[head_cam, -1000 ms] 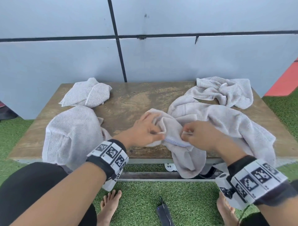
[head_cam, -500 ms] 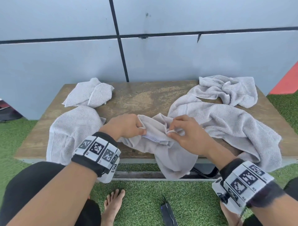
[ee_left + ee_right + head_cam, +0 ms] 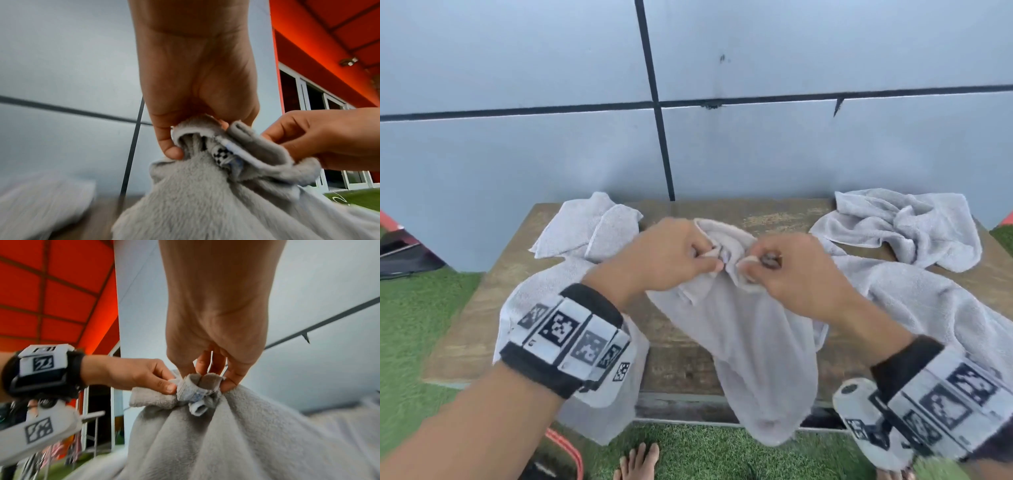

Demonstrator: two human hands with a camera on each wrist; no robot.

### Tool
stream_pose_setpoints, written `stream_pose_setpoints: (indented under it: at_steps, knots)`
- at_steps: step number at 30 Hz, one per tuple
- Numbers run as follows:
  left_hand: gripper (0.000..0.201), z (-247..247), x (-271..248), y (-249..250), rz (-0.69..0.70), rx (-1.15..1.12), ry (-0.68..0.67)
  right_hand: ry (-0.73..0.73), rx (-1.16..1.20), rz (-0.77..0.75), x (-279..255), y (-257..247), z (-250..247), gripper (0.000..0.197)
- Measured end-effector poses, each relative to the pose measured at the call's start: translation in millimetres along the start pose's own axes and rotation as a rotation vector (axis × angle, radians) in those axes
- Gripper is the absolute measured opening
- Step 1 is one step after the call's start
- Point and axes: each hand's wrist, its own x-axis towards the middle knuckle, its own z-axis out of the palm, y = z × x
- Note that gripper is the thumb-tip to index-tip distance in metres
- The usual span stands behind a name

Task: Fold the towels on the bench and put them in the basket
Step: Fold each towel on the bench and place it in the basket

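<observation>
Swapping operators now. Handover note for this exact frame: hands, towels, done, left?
Left hand and right hand each pinch the bunched top edge of one grey terry towel, lifted over the brown wooden bench.
Four other grey towels lie on the bench: far left, near left, far right, near right.
Done: none visibly folded. No basket clearly in view.
Left: fold all five, basket them.

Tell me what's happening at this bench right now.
A person is sorting out a grey towel to fold it. The left hand and right hand each pinch its bunched top edge, close together, with the rest hanging over the wooden bench front. Three other towels lie unfolded on the bench. No basket is in view.
</observation>
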Motion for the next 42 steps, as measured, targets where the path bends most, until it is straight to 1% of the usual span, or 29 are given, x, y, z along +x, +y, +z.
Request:
stream_pose_setpoints:
  at_steps: [2,5,7,8,9,11,12,14,15,17,19,23,25,27,30,32,34,37,39,42]
  knots:
    - [0.047,-41.6,34.6,-1.2,0.023,0.075,0.167,0.130,-0.004,-0.051,51.1,-12.2,-27.0,0.012]
    - [0.045,-96.7,91.7,-8.6,0.048,0.179,0.399,0.280,-0.061,-0.133,132.2,-21.5,-61.1,0.015]
    - [0.043,-124.9,121.3,-17.3,0.061,0.254,0.540,0.352,-0.070,-0.164,176.3,-24.4,-80.7,0.017]
    - [0.042,-133.7,131.5,-22.6,0.041,0.284,0.590,0.368,-0.077,-0.157,193.3,-24.0,-88.5,0.017]
    - [0.040,-139.2,138.4,-28.1,0.005,0.310,0.611,0.376,-0.098,-0.151,207.6,-21.8,-94.1,0.019]
    - [0.031,-140.7,146.3,-41.0,-0.089,0.341,0.599,0.386,-0.160,-0.125,227.8,-14.0,-99.9,0.022]
    - [0.027,-140.0,146.8,-47.0,-0.141,0.360,0.604,0.401,-0.186,-0.102,232.7,-10.7,-101.7,0.022]
    - [0.024,-141.5,144.4,-58.4,-0.239,0.375,0.640,0.463,-0.200,-0.044,238.9,-0.8,-107.1,0.020]
    - [0.024,-144.3,141.4,-63.8,-0.288,0.363,0.652,0.504,-0.182,-0.008,239.8,4.1,-111.1,0.019]
    - [0.024,-150.3,134.0,-76.0,-0.377,0.351,0.636,0.566,-0.123,0.070,238.6,12.6,-119.4,0.014]
    - [0.024,-152.5,125.2,-87.0,-0.449,0.365,0.597,0.574,-0.042,0.142,236.1,20.6,-123.4,0.011]
    - [0.024,-147.9,116.0,-87.9,-0.491,0.311,0.592,0.572,0.073,0.185,229.1,25.8,-118.5,0.013]
    - [0.019,-148.1,114.5,-86.3,-0.504,0.276,0.597,0.574,0.166,0.201,225.4,21.4,-115.9,0.011]
    - [0.012,-151.4,112.3,-86.3,-0.503,0.182,0.607,0.540,0.234,0.218,221.8,18.1,-115.1,0.010]
    - [0.012,-157.0,107.0,-84.3,-0.467,-0.055,0.644,0.469,0.276,0.231,212.2,18.4,-119.9,0.010]
    - [0.011,-156.0,100.6,-81.5,-0.390,-0.121,0.695,0.433,0.290,0.239,200.6,21.3,-123.4,0.011]
    - [0.015,-149.8,91.8,-79.1,-0.329,-0.138,0.720,0.370,0.271,0.257,184.3,26.9,-124.2,0.014]
    - [0.016,-131.9,74.9,-74.6,-0.352,-0.084,0.668,0.298,0.181,0.276,153.7,39.1,-118.3,0.015]
    - [0.016,-115.5,61.7,-72.6,-0.383,-0.033,0.599,0.256,0.118,0.292,130.4,49.6,-108.8,0.015]
    - [0.018,-89.8,40.2,-70.7,-0.441,-0.011,0.481,0.149,-0.021,0.294,93.4,62.4,-89.2,0.019]
